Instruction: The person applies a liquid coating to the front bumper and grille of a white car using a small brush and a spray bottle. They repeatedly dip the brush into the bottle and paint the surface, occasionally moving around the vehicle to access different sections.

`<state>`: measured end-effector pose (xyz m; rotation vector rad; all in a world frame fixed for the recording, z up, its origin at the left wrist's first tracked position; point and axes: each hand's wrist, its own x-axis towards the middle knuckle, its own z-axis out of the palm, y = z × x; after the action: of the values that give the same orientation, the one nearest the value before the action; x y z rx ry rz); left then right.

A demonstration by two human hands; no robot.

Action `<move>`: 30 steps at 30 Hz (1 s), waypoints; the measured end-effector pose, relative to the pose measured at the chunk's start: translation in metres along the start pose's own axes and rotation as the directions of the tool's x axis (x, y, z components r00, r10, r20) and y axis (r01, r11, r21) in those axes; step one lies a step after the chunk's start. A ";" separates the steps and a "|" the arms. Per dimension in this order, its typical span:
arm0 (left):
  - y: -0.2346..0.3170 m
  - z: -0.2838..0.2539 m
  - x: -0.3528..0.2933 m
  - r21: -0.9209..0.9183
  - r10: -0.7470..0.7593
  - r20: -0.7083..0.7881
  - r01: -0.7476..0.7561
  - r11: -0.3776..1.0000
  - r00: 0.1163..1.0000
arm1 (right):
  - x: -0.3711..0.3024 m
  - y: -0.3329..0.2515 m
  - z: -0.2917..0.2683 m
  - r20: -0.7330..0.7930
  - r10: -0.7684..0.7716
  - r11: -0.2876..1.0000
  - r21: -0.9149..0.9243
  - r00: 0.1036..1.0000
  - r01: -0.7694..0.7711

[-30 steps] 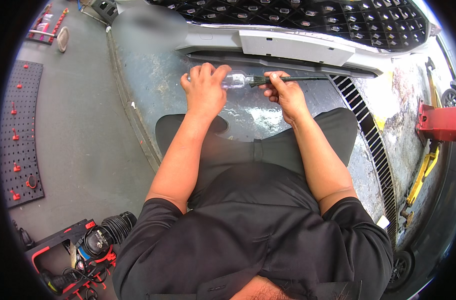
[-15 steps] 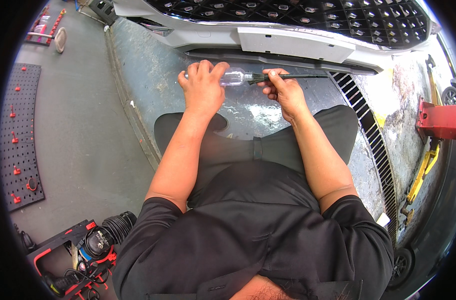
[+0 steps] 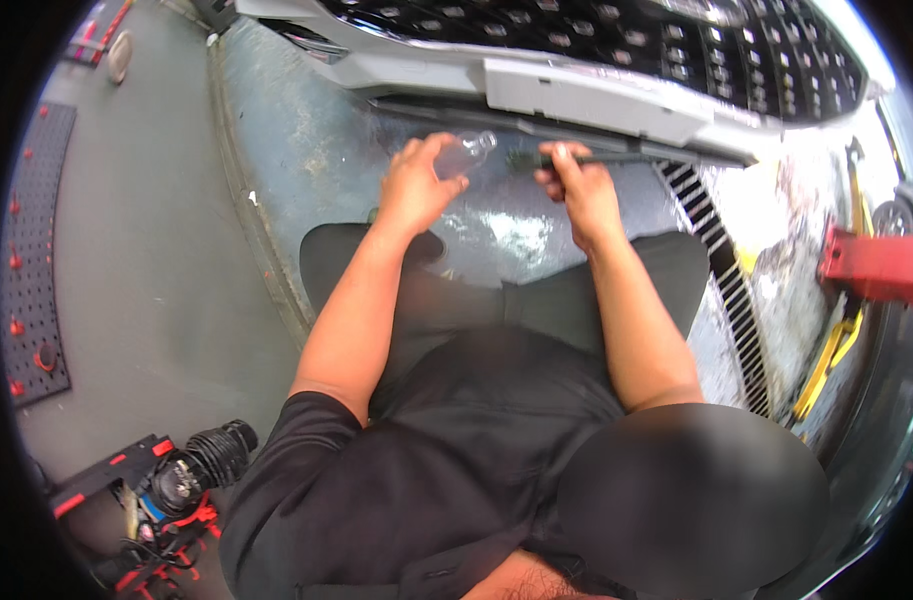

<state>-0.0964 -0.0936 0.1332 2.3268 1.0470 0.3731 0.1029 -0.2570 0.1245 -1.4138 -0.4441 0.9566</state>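
Note:
My left hand (image 3: pixel 413 185) is closed around a small clear bottle (image 3: pixel 464 156), its open neck tilted up and to the right. Between the fingers and thumb of my right hand (image 3: pixel 582 190) is a slim black brush (image 3: pixel 621 157). Its bristles face left toward the bottle and its handle runs off to the right. A gap separates the bristles from the bottle's mouth. Both hands are raised over the floor in front of my knees, just short of a white car bumper (image 3: pixel 586 100). Whether liquid is in the bottle I cannot tell.
The car's black grille (image 3: pixel 576 35) rises beyond the bumper. A slotted floor drain (image 3: pixel 721 260) curves down my right side, near a red lift part (image 3: pixel 871 268) and a yellow arm (image 3: pixel 826 370). At left lie a perforated panel (image 3: pixel 38 250) and a polisher (image 3: pixel 181 480) on a cart.
The brush has come away from the bottle's mouth. My left hand has tipped the bottle from lying level to neck up. The view has shifted slightly, and a dark blurred shape covers my right shoulder.

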 end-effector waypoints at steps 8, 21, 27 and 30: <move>-0.067 -0.010 0.043 -0.324 -0.165 0.015 0.160 0.932 0.986 | 0.014 -0.017 0.029 -0.049 -0.109 0.987 -0.121 0.993 0.102; -0.126 -0.023 0.059 -0.629 -0.319 -0.079 0.201 0.751 0.945 | 0.145 -0.092 0.237 0.245 -0.684 0.499 -0.530 0.687 0.686; -0.135 -0.014 0.060 -0.708 -0.285 -0.099 0.134 0.694 0.953 | 0.217 -0.078 0.315 0.224 -0.830 0.225 -0.703 0.511 0.675; -0.141 -0.013 0.054 -0.722 -0.285 -0.060 0.155 0.674 0.957 | 0.218 -0.064 0.313 0.137 -0.911 0.219 -0.641 0.390 0.736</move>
<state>-0.1514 0.0285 0.0613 1.4638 1.0084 0.7415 0.0073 0.1141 0.1761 -1.5054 -1.2590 -0.3925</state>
